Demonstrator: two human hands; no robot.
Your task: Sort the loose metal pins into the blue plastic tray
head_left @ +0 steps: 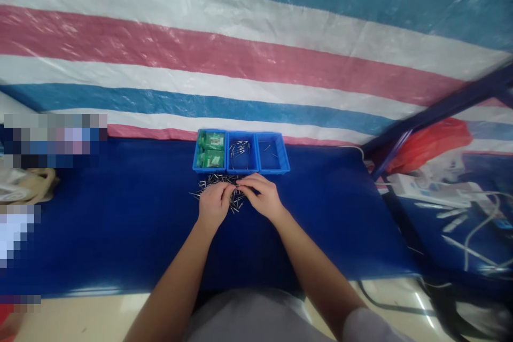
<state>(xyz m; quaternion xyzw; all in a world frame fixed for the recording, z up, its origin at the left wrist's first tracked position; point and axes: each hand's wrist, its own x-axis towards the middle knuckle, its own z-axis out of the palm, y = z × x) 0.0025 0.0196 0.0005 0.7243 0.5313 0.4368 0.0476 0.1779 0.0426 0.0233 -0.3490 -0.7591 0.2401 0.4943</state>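
A loose pile of slim metal and black rods (235,204) lies on the blue tabletop, partly covered by both hands. Over the left of the pile, my left hand (214,204) is closed, with thumb and forefinger pinched together. My right hand (262,195) comes in from the other side, also pinching, and its fingertips meet those of the left. Between them is a slim metal rod, mostly hidden by the fingers. Just beyond stand three joined blue bins: the left bin (195,163) holds green packets (214,141), the middle bin (242,167) several rods, the right bin (284,150) a few.
A blue cover (120,224) spreads over the table. Behind it hangs a striped plastic sheet (240,75). To the right are a dark metal frame (433,101), a red bag (430,141), a white power strip (425,188) and cables. A tan item (42,184) sits far left.
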